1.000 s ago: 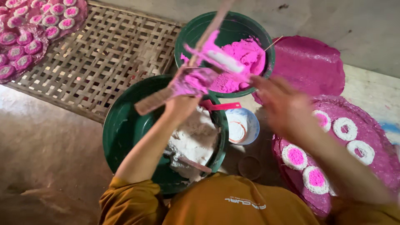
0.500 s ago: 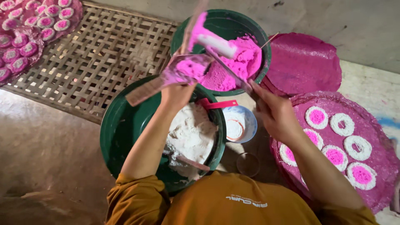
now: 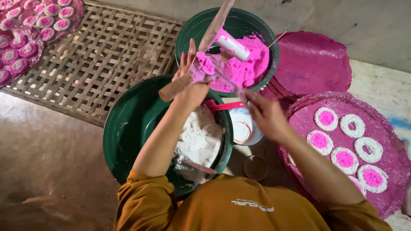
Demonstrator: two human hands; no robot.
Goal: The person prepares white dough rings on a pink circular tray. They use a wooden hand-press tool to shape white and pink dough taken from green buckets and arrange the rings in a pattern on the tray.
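My left hand (image 3: 191,85) is closed round a wooden mould (image 3: 172,89) heaped with pink powder (image 3: 206,63), held above the gap between two green bowls. A long wooden stick (image 3: 218,19) rises from that hand over the far bowl. My right hand (image 3: 265,114) pinches a thin scraper (image 3: 229,84) that lies against the powder on the mould. The far green bowl (image 3: 188,30) holds pink powder and a white cylinder (image 3: 232,47). The near green bowl (image 3: 124,128) holds white powder (image 3: 199,141).
A pink tray (image 3: 385,128) at the right carries white rings, some filled pink. Behind it lies a bare pink tray (image 3: 314,60). A woven bamboo mat (image 3: 102,55) lies left, with a tray of filled rings (image 3: 25,30) at top left. A small white cup (image 3: 246,128) stands between the bowls.
My right hand has come in from the right to the mould, bringing the scraper onto the pink powder. My left hand has stayed over the bowls, with the mould tilted a little differently.
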